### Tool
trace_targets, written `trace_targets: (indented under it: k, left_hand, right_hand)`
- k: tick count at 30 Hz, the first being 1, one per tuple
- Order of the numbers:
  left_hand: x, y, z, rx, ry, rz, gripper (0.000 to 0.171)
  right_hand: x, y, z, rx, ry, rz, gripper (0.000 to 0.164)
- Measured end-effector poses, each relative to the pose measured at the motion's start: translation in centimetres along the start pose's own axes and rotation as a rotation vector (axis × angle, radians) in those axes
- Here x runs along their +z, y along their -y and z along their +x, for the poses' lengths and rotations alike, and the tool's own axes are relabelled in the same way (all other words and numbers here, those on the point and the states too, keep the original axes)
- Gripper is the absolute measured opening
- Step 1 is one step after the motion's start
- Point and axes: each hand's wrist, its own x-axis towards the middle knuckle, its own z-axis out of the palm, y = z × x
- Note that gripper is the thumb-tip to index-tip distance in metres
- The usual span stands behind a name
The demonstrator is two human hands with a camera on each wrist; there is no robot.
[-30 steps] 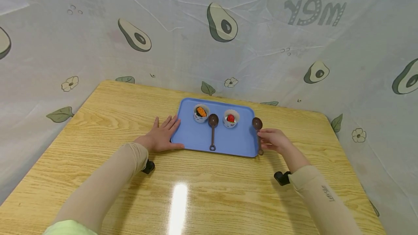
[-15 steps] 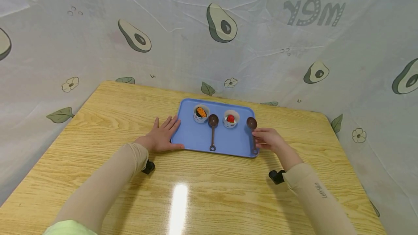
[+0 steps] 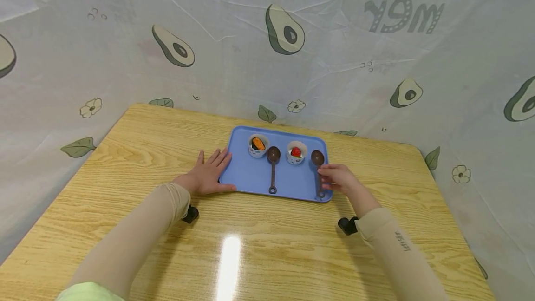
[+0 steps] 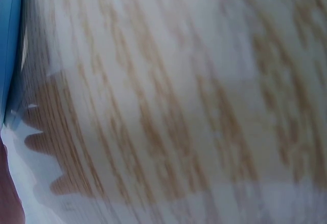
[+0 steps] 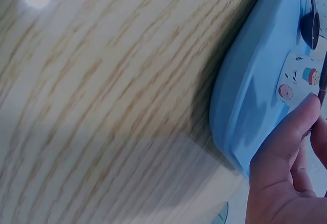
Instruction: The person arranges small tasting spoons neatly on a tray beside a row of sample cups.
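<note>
My right hand (image 3: 337, 180) pinches the handle of a brown spoon (image 3: 317, 158) over the right end of a blue tray (image 3: 251, 181). In the right wrist view, thumb and fingers meet on the handle, beside a printed paper cup (image 5: 296, 78). My left hand (image 3: 205, 173) lies spread at the tray's left edge, its thumb along the near corner. A second brown spoon (image 3: 273, 171) lies on the tray between two paper cups. The left cup (image 3: 257, 153) holds an orange-topped sushi piece (image 3: 258, 143); the right cup (image 3: 295, 159) holds a red piece (image 3: 296, 152).
The tray sits on a wood-grain table (image 3: 267, 245), near its back edge. Behind it hangs a pale cloth (image 3: 225, 59) printed with avocados and flowers. Black wrist cameras stick out beneath both sleeves, the right one (image 3: 347, 225) low over the tabletop.
My right hand has carried the spoon leftward, from past the tray's right edge to over the tray. The left hand, cups and other spoon have stayed where they were.
</note>
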Motion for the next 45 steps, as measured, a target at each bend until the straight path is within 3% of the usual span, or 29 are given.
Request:
trace_targets:
  k: [26, 45]
  left_hand:
    - [0.6, 0.5, 0.3, 0.016, 0.001, -0.023, 0.107]
    - [0.6, 0.5, 0.4, 0.002, 0.001, -0.003, 0.102]
  right_hand:
    - [1.1, -1.0, 1.3, 0.003, -0.006, -0.027, 0.037]
    - [1.8, -0.9, 2.1, 0.010, -0.039, -0.082, 0.036]
